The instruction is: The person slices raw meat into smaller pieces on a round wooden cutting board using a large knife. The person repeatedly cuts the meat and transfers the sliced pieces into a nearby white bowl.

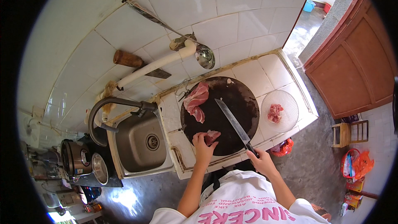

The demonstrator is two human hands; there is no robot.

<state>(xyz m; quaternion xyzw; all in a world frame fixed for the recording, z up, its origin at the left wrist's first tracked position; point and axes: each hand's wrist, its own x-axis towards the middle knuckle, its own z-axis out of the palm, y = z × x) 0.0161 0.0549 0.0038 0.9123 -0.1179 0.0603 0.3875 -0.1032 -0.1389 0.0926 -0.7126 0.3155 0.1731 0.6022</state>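
Note:
On the tiled counter lies a round, dark chopping board (228, 130). My left hand (203, 144) grips a small piece of raw meat (212, 136) at the board's near left edge. In my right hand (261, 161) is the black handle of a long kitchen knife (233, 122). Its blade slants across the board, apart from the meat, with the tip pointing away from me. A larger slab of raw meat (196, 99) rests along the board's left side. To the right stands a ribbed clear bowl (290, 112) with small cut meat pieces (275, 113) inside.
A steel sink (132, 149) with a dark curved faucet (102, 102) adjoins the counter on the left. Behind the board, a metal ladle (205, 56) hangs by the wall pipe (149, 68). A cleaver (140, 63) is tucked behind that pipe. A rice cooker (74, 157) stands far left.

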